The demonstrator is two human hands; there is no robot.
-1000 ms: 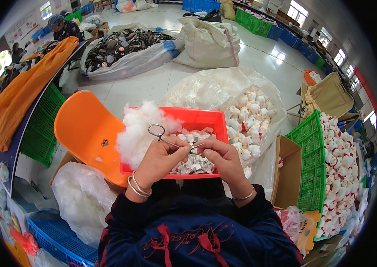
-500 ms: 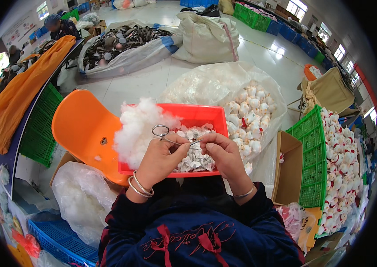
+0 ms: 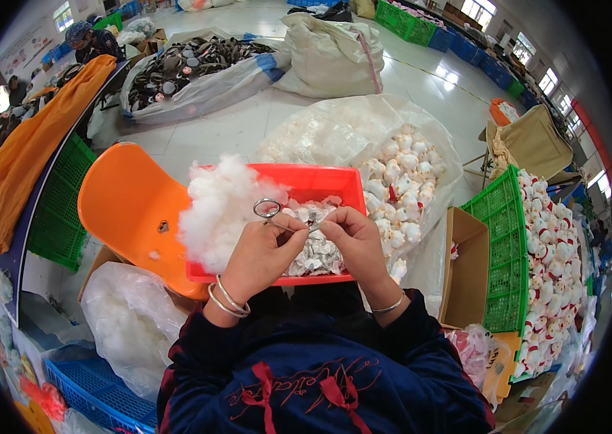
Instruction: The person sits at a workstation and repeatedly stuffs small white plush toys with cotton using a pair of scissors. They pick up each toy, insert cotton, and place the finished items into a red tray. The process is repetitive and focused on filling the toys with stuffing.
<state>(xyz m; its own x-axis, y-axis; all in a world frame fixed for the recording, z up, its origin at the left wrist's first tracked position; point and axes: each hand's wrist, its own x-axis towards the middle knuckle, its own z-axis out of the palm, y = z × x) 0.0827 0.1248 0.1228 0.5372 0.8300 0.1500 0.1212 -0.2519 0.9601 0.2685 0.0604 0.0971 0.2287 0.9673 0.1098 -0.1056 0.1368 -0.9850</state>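
My left hand [image 3: 257, 253] is closed on a pair of metal forceps with finger rings [image 3: 267, 209], the rings sticking up past the thumb and the tip pointing right. Thumb and fingertips of my right hand [image 3: 358, 244] are pinched together at the tip of the forceps, on something too small to make out. Both hands are over a red plastic tray [image 3: 358, 197]. A heap of small whitish fabric-like pieces [image 3: 322, 259] lies in it, and a fluffy mound of white stuffing [image 3: 215, 217] spreads over its left side.
An orange chair [image 3: 121, 195] stands left of the tray. Beyond it on the right, clear plastic sheeting holds many small white stuffed pieces [image 3: 400, 173]. A cardboard box [image 3: 465, 267] and green crate [image 3: 502, 267] stand at right. A bag of stuffing [image 3: 129, 325] sits at lower left.
My right fingertips have closed in more tightly at the forceps tip. The forceps rings have shifted slightly to the right and up. The whole view has moved a little.
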